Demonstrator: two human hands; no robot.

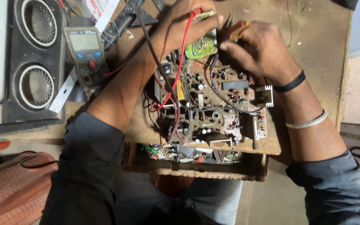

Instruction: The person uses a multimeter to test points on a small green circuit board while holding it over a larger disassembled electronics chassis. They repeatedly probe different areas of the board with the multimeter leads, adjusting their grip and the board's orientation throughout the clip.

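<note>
The head view looks down on a messy wooden counter (313, 37). Far out past the left hand sits a black speaker box (34, 62) with two round holes. Nearer to that hand lies a grey and yellow meter (86, 54) with a red knob, face up. A red wire (179, 66) and a black wire (155, 54) run from the meter's side, under the left arm and up to the hands.

The left hand (184, 25) is curled shut on the red probe (196, 12), and its thumb lies along a small green board (201, 46) that stands up just under it. Right beside it, almost touching, the right hand (257, 50) is pinched shut on a thin tool with a red and yellow handle (237, 30). I cannot tell what kind of tool it is.

Below both hands lies the big brown circuit board (213, 108), flat on the counter and full of little parts. A white metal fin block (264, 96) sits on the board just under the right wrist. Under the counter edge, closer to the person, an open drawer (192, 160) holds loose bits.

To do this well, I think the tips should rest still on one tiny spot each and touch nothing next to it. The wires should stay off the board.
</note>
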